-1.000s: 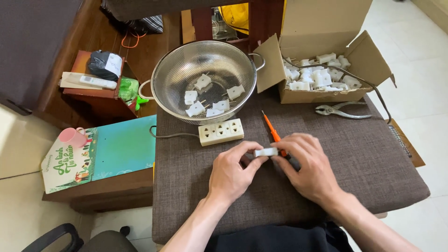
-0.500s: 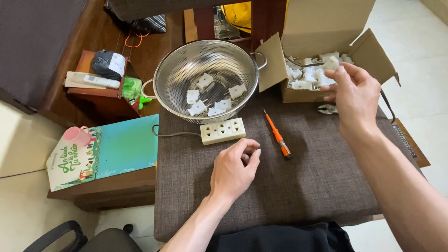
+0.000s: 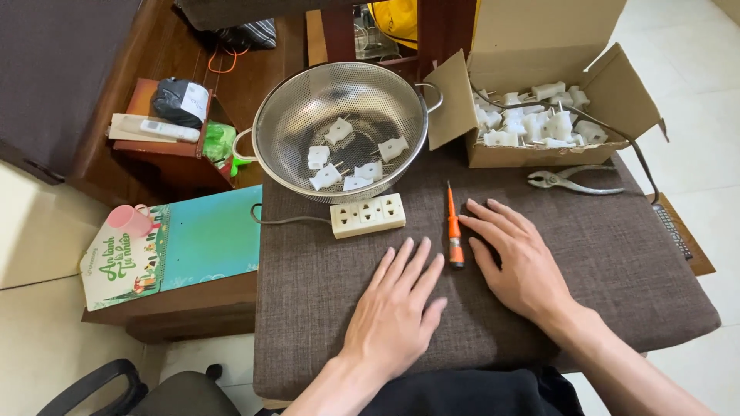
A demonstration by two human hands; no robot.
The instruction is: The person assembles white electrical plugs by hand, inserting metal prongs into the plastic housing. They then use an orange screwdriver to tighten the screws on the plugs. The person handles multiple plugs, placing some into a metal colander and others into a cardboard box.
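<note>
My left hand (image 3: 397, 304) lies flat on the brown fabric tabletop (image 3: 617, 254), fingers spread, holding nothing. Beside it my right hand (image 3: 516, 258) also rests flat and empty. An orange screwdriver (image 3: 454, 225) lies between them, its tip close to my right fingers. A white three-outlet power strip (image 3: 368, 214) sits just beyond my left fingers. Behind it stands a metal colander (image 3: 339, 127) with several white plugs (image 3: 338, 131) inside. An open cardboard box (image 3: 539, 92) at the right rear holds many more white plugs.
Pliers (image 3: 574, 179) lie right of the box front. A teal booklet (image 3: 181, 243) and pink cup (image 3: 129, 219) rest on a low wooden shelf at left. A small wooden stand (image 3: 166, 146) holds a black bundle and white tube. A chair armrest (image 3: 92, 381) shows bottom left.
A second ago both hands held a small white plug. The right hand then reached to the box and has come back empty. Both hands now lie flat, and the left hand has opened.
</note>
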